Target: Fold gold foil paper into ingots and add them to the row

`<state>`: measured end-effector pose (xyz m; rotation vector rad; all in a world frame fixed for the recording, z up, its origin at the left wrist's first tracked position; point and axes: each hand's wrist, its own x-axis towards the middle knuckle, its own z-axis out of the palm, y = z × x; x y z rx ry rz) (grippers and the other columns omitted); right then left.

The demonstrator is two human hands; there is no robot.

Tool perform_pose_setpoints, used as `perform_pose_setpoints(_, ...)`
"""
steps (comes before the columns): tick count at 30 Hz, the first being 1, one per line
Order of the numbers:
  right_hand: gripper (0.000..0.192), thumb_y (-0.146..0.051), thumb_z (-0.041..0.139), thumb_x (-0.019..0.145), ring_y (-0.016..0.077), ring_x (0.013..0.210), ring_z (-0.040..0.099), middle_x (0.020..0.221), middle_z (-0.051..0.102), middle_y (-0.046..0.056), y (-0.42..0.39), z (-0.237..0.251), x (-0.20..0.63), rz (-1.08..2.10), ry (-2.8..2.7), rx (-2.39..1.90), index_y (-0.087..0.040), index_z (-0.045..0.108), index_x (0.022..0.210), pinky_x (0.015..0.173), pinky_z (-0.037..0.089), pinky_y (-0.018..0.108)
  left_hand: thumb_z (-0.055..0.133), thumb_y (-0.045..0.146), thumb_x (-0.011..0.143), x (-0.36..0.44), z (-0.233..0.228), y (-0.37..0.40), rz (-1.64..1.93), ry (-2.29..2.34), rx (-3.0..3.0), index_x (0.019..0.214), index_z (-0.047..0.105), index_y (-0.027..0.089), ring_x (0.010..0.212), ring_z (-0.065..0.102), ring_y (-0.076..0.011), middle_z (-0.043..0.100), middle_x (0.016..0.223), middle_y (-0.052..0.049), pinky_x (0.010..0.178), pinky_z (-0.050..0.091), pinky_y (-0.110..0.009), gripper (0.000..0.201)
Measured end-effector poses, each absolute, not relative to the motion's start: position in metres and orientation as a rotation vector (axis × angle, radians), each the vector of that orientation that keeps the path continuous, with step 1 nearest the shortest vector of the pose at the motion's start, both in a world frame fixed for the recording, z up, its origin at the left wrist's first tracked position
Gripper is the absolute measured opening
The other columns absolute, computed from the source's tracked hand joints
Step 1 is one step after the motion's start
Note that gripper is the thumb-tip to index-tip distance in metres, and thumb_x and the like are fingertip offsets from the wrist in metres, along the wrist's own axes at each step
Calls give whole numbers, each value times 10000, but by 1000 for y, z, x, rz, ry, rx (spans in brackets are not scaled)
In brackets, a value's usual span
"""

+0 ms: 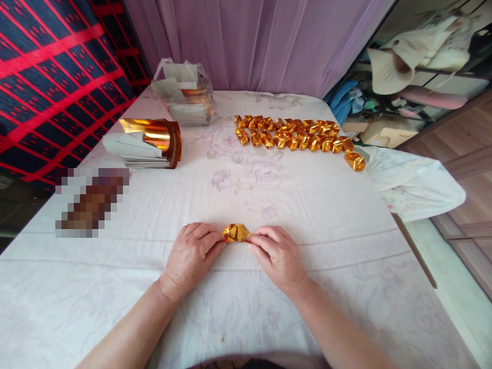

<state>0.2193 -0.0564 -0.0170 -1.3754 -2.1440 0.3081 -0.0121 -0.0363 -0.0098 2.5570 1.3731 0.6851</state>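
Observation:
A small folded piece of shiny gold foil paper [236, 232] lies low over the table between my two hands. My left hand [195, 251] pinches its left tip between thumb and fingers. At the other tip, my right hand [278, 253] pinches in the same way. Farther back on the right, folded gold foil pieces [292, 138] of a similar kind stand in rows. A curled stack of gold foil sheets with pale backs [154, 144] rests at the left.
Behind the stack sits a clear plastic bag [186, 92] holding more sheets. A floral cloth [230, 302] covers the table. Past the right edge are a white cloth bundle [418, 182] and a shelf with a cap [395, 56]. A purple curtain [261, 46] hangs behind. One patch at left is pixelated.

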Motion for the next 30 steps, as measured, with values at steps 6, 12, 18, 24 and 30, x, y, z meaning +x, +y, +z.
perform_pose_setpoints(6,155,-189,580,914,193,884,590,951,664,38,-57,-15,221,394,-2162,-1326,-244,714,968,819,470,374,562,291,933,-14,-10,-34,692,1331,2523,938,698,242,822,620,-199,698,911,-30,755,483,-364,145)
perform_pose_setpoints(12,213,-103,556,882,185,899,595,963,659,27,-56,-15,222,441,-2150,-1280,-244,710,926,809,456,366,573,271,918,-16,-10,-35,706,1305,2477,941,700,237,843,620,-202,695,940,-35,772,481,-370,134)
perform_pose_setpoints(18,241,-92,571,851,201,958,587,1024,651,37,-57,-13,222,471,-2174,-1301,-246,712,971,865,452,389,582,254,920,-18,-10,-35,718,1273,2448,951,694,250,854,614,-199,686,949,-24,786,464,-367,117)
perform_pose_setpoints(24,264,-93,569,860,207,979,572,1046,650,37,-58,-15,221,468,-2172,-1305,-272,725,976,862,434,401,578,255,923,-18,-8,-36,734,1261,2438,952,694,245,857,612,-195,681,949,-20,785,457,-363,120)
perform_pose_setpoints(30,272,-102,558,886,201,990,567,1062,641,35,-57,-15,224,478,-2201,-1277,-289,737,970,856,431,390,591,245,914,-17,-8,-36,727,1259,2429,937,699,248,844,607,-189,677,938,-14,778,455,-356,111)
